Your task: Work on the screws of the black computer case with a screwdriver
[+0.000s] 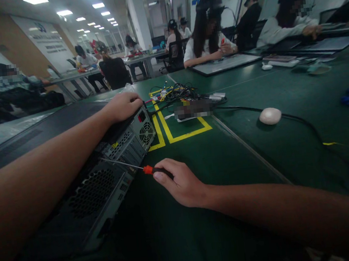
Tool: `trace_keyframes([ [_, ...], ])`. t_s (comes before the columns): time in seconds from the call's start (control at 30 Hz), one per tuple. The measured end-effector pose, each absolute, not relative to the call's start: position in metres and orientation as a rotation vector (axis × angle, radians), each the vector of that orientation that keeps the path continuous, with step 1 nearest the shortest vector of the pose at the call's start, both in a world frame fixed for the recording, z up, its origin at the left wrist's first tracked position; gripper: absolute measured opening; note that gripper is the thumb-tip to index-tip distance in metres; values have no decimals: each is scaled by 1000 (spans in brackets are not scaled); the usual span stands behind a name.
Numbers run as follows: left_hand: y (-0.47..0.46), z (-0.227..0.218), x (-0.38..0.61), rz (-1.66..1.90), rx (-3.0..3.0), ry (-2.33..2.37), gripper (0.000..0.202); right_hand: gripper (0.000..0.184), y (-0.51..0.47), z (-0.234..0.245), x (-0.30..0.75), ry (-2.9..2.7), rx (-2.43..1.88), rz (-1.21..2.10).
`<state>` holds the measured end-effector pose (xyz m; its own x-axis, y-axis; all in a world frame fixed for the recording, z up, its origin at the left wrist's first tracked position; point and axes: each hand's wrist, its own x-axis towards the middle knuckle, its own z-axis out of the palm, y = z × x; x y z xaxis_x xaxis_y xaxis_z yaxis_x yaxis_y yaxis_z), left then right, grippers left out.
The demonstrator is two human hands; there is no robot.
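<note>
Left forearm fills the near-left corner; left hand (124,106) lies flat, palm down, on the top far end of the desktop PC case (105,187). Case front cut off by the arm. Right hand (180,184) is closed round a screwdriver (125,164), handle mostly hidden; tip at the rear panel, exact screw unclear. Further right: cable tangle (173,92), white mouse (270,116) on the green table (247,206).
</note>
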<state>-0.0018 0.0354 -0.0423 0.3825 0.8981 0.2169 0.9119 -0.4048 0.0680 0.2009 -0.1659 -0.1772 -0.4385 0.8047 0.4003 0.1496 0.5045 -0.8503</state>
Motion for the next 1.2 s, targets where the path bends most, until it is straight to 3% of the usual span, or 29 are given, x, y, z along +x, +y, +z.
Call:
trace_keyframes([
  [0.13, 34, -41, -1, -329, -2536, -1702, 54, 29, -166, -176, 201, -1920, -775, 991],
  [0.3, 33, -42, 0, -396, -2561, -1686, 52, 22, -169, -171, 203, -1891, -831, 1136],
  [1.2, 34, -41, 0, -348, -2565, -1676, 53, 12, -169, -173, 202, -1865, -866, 1025],
])
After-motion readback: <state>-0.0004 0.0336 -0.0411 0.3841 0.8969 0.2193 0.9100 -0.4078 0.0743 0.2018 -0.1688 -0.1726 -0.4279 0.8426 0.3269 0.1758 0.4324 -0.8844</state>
